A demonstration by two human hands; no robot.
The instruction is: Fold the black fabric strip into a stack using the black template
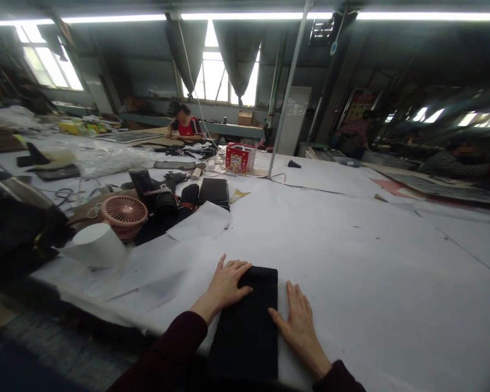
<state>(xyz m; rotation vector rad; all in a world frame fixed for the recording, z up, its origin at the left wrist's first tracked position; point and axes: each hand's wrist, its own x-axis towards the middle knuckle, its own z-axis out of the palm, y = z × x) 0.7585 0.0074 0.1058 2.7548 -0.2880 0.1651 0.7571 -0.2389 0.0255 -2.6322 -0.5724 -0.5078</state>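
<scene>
A flat black fabric piece [247, 326] lies on the white paper-covered table [351, 256] right in front of me. My left hand [227, 283] rests flat on its upper left corner, fingers stretched out. Beside the fabric's right edge, my right hand [298, 318] lies flat on the table with fingers apart and the thumb touching the cloth. Neither hand grips anything. Dark red sleeves cover both forearms.
To the left stand a pink round fan [123, 212], a white paper roll [98, 245], loose white sheets [200, 220] and black fabric items [175, 201]. A red patterned box [239, 158] sits farther back. A metal pole [288, 92] rises from the table. Another person [184, 125] works at the far end.
</scene>
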